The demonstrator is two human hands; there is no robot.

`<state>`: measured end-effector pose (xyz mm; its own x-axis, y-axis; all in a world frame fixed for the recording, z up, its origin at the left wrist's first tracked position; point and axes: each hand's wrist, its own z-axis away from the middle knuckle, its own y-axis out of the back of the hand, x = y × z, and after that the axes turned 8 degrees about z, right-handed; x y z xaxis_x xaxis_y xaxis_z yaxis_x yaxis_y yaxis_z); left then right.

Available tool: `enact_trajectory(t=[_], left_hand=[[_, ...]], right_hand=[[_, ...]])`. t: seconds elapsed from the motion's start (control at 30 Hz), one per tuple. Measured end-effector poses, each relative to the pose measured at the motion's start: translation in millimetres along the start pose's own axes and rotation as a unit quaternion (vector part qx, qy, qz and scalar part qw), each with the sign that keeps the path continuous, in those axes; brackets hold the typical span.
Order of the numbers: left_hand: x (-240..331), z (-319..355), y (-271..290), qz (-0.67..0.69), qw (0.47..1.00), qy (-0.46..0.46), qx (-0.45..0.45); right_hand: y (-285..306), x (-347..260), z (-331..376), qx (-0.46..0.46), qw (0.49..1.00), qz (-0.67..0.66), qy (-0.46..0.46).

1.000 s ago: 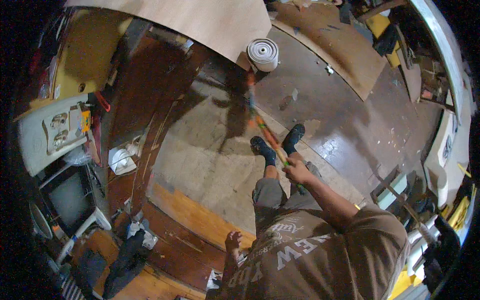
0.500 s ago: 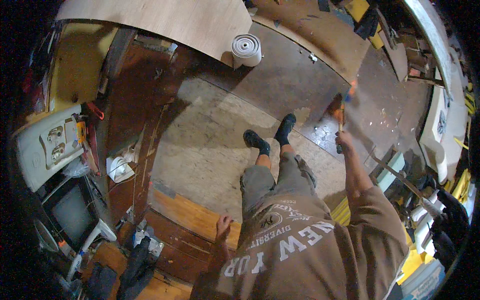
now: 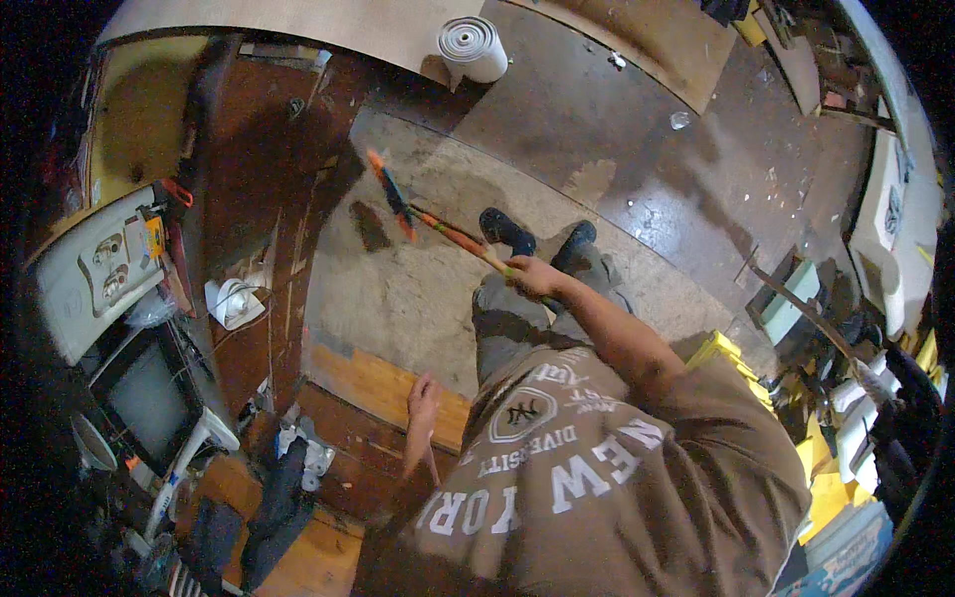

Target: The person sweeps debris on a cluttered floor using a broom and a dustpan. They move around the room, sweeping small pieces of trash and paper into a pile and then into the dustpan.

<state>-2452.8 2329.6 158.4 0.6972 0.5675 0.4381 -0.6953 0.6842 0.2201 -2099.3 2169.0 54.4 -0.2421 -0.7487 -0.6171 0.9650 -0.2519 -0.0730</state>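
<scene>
Two hands in play: the right hand (image 3: 534,276) is clenched on the wooden handle of an orange-and-black tool (image 3: 423,215), which stretches up and left from the dark shoes (image 3: 537,237) over the pale floor panel (image 3: 398,289). The left hand (image 3: 424,396) hangs open and holds nothing, low beside the shoes, above a wooden plank (image 3: 368,383)

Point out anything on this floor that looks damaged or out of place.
The floor is stripped and patchy: a bare pale underlayer lies beside dark worn boards and one fresh plank. The right hand holds a long orange tool over it.
</scene>
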Motion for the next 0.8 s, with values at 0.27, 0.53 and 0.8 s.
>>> enact_trajectory(t=[0.27,0.53,0.8], left_hand=[[-170,93,-9,0.026,0.995,0.079,-0.052],[-119,79,-52,-0.016,0.984,0.094,-0.15],[-20,103,-99,-0.082,0.996,0.036,0.027]], right_hand=[[134,198,119,0.22,0.953,-0.017,-0.206],[136,168,274,0.309,0.917,0.03,-0.25],[-38,95,112,-0.093,0.989,0.111,0.008]])
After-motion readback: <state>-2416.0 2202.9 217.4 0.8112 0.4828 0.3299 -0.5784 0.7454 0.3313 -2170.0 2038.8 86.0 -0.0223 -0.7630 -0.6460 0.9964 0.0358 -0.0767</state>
